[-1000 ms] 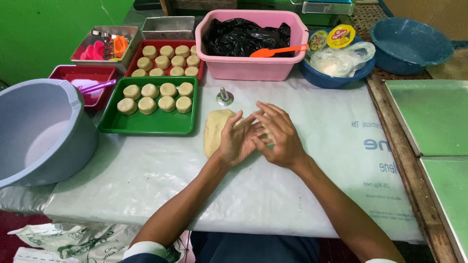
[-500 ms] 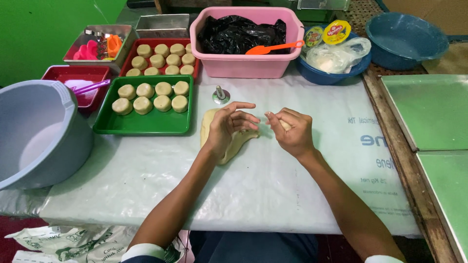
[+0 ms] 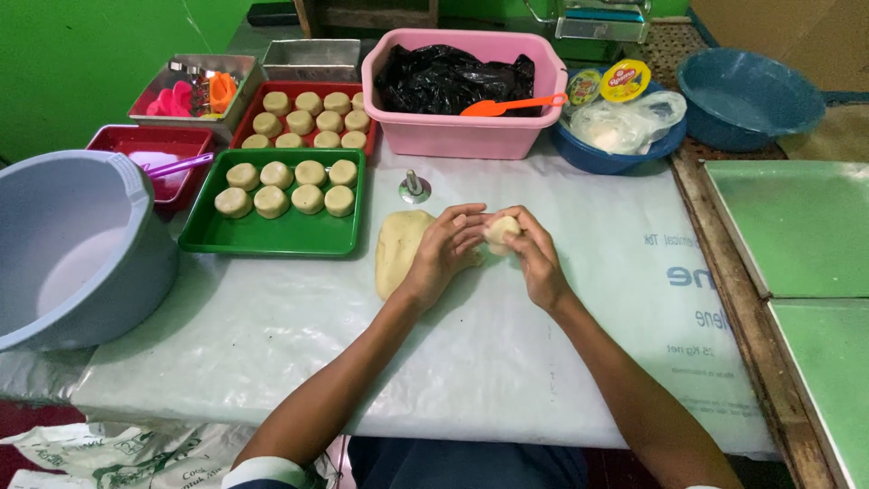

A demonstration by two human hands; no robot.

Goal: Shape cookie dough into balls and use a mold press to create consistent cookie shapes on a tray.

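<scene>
Your left hand [image 3: 444, 249] and right hand [image 3: 534, 258] now meet above tabletop [image 3: 507, 362]. Half second ago apart; now both grips cup small dough ball [image 3: 501, 230], pinched portion being shaped. Dough slab [image 3: 396, 254] lies just left. Beyond: green tray [image 3: 272, 237] with formed rounds.

wall: bright green wall [image 3: 72, 63] at left and rear | furniture: worktable [image 3: 733, 299] with worn wooden edge, top covered by translucent plastic sheet [image 3: 272, 344] | right: pale green metal trays [image 3: 806, 226] on an adjoining surface | floor: dark red, bottom left | light: even, soft shadows
</scene>
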